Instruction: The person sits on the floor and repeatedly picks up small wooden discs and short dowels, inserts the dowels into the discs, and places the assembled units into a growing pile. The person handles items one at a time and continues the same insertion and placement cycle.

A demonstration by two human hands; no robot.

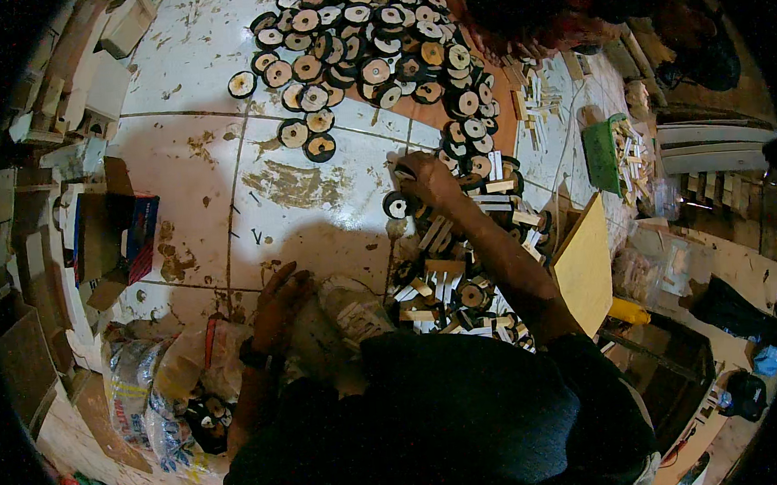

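Observation:
Small round wooden wheels (306, 68) with black rims and centre holes lie in a large heap at the far middle. My right hand (431, 180) reaches to the near edge of that heap, its fingers closed round a wooden wheel (404, 168), mostly hidden by the hand. Just below it, a single wheel (395, 205) rests on the tiles. Under my right forearm is a pile of wheels with pale wooden strips (443, 279). My left hand (283, 297) is low beside my knee, fingers stretched out and holding nothing.
An open cardboard box (112, 239) stands at left, with plastic sacks (164, 395) nearer me. A few nails (257, 237) lie on the tiled floor. To the right are a yellow board (583, 267) and a green basket (606, 156) of wooden pieces. Someone sits at the far right.

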